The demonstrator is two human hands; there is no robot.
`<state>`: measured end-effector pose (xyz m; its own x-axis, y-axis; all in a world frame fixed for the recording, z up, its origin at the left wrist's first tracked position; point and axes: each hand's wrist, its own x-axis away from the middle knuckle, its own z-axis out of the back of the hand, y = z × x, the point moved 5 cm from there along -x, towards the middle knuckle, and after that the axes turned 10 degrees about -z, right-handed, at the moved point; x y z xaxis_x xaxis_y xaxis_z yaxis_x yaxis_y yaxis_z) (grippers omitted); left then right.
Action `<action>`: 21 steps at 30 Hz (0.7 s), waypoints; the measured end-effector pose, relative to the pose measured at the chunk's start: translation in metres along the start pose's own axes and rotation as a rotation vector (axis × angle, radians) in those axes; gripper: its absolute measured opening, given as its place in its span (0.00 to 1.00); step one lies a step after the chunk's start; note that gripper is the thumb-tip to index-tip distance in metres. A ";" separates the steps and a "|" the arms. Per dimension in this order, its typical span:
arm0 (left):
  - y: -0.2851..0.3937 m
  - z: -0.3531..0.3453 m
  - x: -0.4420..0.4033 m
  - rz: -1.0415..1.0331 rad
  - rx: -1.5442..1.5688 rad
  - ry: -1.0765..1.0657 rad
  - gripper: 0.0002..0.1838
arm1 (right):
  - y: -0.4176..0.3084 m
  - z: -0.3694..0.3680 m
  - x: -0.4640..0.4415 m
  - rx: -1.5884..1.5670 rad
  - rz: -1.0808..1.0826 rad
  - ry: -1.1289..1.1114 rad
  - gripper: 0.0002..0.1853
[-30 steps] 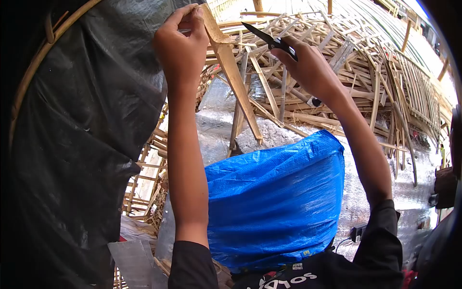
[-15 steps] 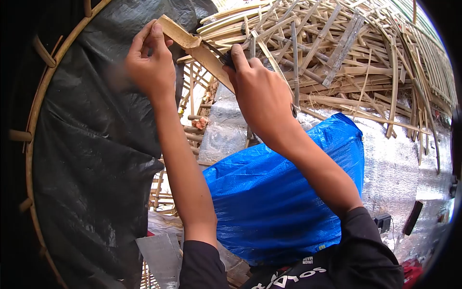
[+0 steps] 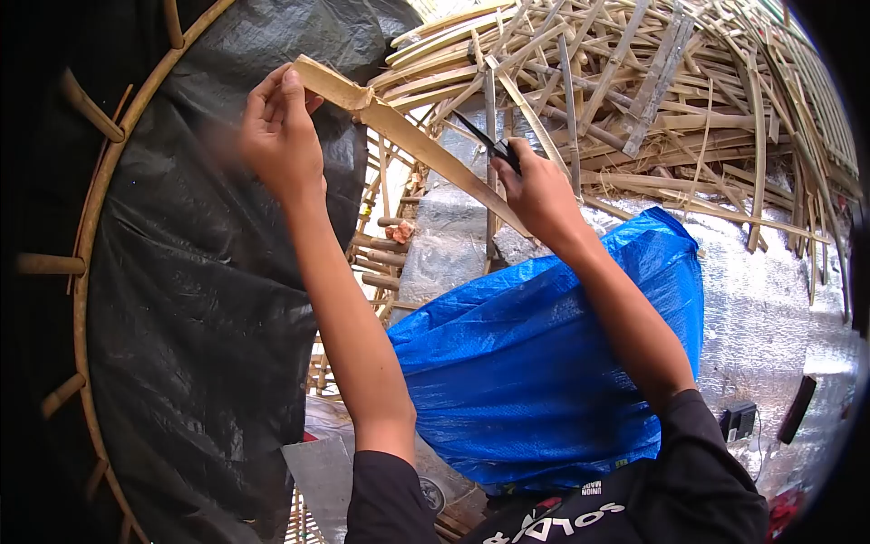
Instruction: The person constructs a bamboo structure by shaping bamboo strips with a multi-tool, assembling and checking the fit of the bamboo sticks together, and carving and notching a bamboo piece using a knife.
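Note:
Near the upper left, my left hand point(image 3: 285, 136) pinches the top end of a split bamboo strip point(image 3: 426, 150). The strip slants down to the right, with a raised, rough node not far from my fingers. My right hand point(image 3: 539, 195) is closed around the black handle of a knife point(image 3: 489, 140). Its dark, narrow blade points up and left, apart from the strip's upper edge. The lower end of the strip passes behind or beside my right hand, and I cannot tell whether they touch.
A large heap of bamboo strips point(image 3: 625, 100) lies at the upper right. Black plastic sheeting point(image 3: 199, 272) hangs on the left beside a curved bamboo frame point(image 3: 82, 308). A blue tarp point(image 3: 544, 363) covers my lap. Silvery foil sheeting point(image 3: 752, 317) spreads to the right.
My right hand has drawn the knife down and right, away from the node and off the strip. My left hand still pinches the end. The whole view has shifted slightly.

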<state>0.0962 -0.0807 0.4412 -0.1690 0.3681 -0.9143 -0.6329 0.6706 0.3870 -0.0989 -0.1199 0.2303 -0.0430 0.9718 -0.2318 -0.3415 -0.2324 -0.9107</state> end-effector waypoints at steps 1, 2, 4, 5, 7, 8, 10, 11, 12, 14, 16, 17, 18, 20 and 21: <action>-0.001 0.002 -0.003 -0.006 -0.008 0.001 0.11 | -0.005 0.004 -0.001 -0.060 0.001 0.003 0.15; -0.005 -0.001 -0.004 0.053 0.115 -0.028 0.11 | -0.006 0.005 -0.001 -0.126 -0.013 -0.004 0.14; -0.011 -0.007 -0.007 0.155 0.346 -0.097 0.11 | -0.009 0.006 -0.001 -0.189 -0.027 -0.014 0.14; -0.011 -0.007 -0.008 0.157 0.341 -0.095 0.11 | -0.009 0.007 0.000 -0.244 -0.055 -0.028 0.14; -0.011 -0.014 -0.008 0.172 0.474 -0.186 0.13 | -0.003 0.004 -0.001 -0.302 -0.085 -0.045 0.14; -0.012 -0.015 -0.009 0.172 0.468 -0.189 0.13 | -0.007 0.005 -0.002 -0.286 0.080 0.010 0.15; -0.011 -0.022 -0.008 0.172 0.563 -0.276 0.14 | -0.011 0.006 0.001 -0.216 0.318 0.101 0.20; -0.009 -0.024 -0.009 0.173 0.559 -0.281 0.14 | -0.014 0.010 0.002 -0.222 0.316 0.101 0.20; -0.007 -0.025 -0.010 0.160 0.490 -0.291 0.15 | -0.023 0.015 0.005 -0.112 0.405 0.129 0.20; -0.004 -0.028 -0.012 0.148 0.422 -0.308 0.16 | -0.029 0.015 0.011 0.028 0.498 0.163 0.22; -0.001 -0.029 -0.015 0.116 0.349 -0.362 0.16 | -0.026 0.014 0.010 0.066 0.494 0.184 0.21; 0.002 -0.031 -0.015 0.113 0.348 -0.366 0.16 | -0.026 0.014 0.008 0.107 0.496 0.205 0.21; 0.004 -0.032 -0.015 0.096 0.328 -0.364 0.15 | -0.027 0.016 0.007 0.102 0.495 0.208 0.21; 0.009 -0.032 -0.017 0.074 0.307 -0.363 0.15 | -0.031 0.024 0.004 0.162 0.561 0.262 0.19; 0.011 -0.031 -0.018 0.052 0.258 -0.378 0.14 | -0.032 0.028 0.001 0.159 0.559 0.261 0.19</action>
<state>0.0692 -0.0999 0.4584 0.1229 0.5824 -0.8036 -0.4139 0.7660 0.4919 -0.1144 -0.1103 0.2690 -0.0311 0.6592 -0.7514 -0.4695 -0.6732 -0.5712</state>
